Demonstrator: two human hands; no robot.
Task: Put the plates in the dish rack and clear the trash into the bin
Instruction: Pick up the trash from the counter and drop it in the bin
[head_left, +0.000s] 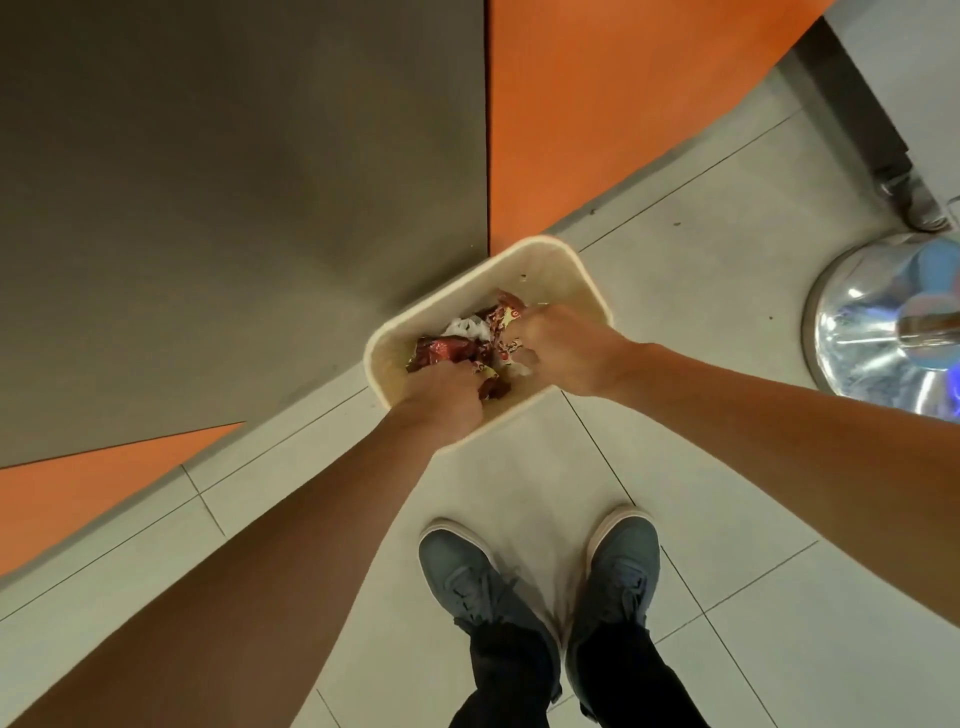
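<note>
- Bundle of crumpled wrappers (470, 349), red, brown and gold foil, is being held over the open mouth of the bin (563, 270); a scrap of white paper (464, 327) is showing in the middle of the bundle.
- Cannot tell whether the wrappers are touching the bin's bottom or hanging above it.
- Left hand (441, 397) is gripping the near end of the bundle, fingers curled round the foil, knuckles up, wrist crossing the bin's near rim.
- Right hand (563, 349) is gripping the far-right end, fingers clamped on a printed wrapper, thumb side turned to the middle of the bin.
- Both forearms are bare and reaching down and forward.
- Bin is cream-coloured, rectangular with rounded corners, standing on the floor (701, 218) against the foot of the cabinet panels (234, 182); a few crumbs are lying on its inner wall.
- Panels are showing grey-brown and orange faces, with a dark vertical seam between them.
- Floor is pale tile with thin dark joints.
- Two grey-blue shoes (621, 564) and dark trouser legs are standing just behind the bin.
- A shiny round metal base (857, 332) is sitting on the floor, well off to the right.
</note>
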